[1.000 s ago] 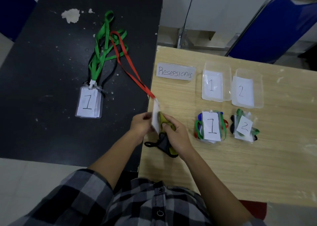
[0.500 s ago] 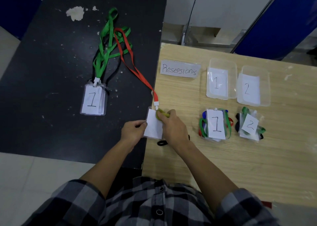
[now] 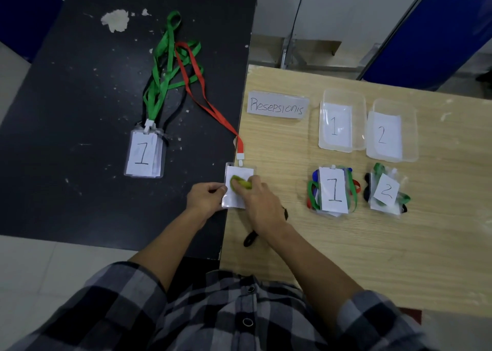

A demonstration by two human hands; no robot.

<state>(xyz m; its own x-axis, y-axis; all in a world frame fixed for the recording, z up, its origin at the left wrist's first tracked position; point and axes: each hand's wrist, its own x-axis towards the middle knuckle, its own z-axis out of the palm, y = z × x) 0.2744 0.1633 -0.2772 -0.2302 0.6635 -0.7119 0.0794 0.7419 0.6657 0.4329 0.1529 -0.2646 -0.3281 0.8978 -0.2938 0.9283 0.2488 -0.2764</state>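
A clear badge holder [image 3: 234, 200] with a white card lies flat across the seam between the black table and the wooden table. A red lanyard [image 3: 205, 95] runs from its clip up and to the left. My left hand [image 3: 205, 197] pinches the holder's left edge. My right hand [image 3: 262, 207] presses a yellow-green cloth [image 3: 239, 183] onto the holder's face. A black strap [image 3: 250, 239] shows from under my right wrist.
A badge marked 1 [image 3: 145, 153] with green lanyards [image 3: 162, 65] lies on the black table [image 3: 66, 84]. On the wooden table [image 3: 372, 244] are a "Resepsionis" label [image 3: 277, 105], two clear tubs marked 1 [image 3: 342, 121] and 2 [image 3: 391, 131], and two badge piles marked 1 [image 3: 332, 192] and 2 [image 3: 386, 192]. A blue chair [image 3: 431, 31] stands behind.
The badge holder went from held upright between both hands to lying flat on the tables. My right hand with the cloth moved onto its face. The camera view shifted slightly.
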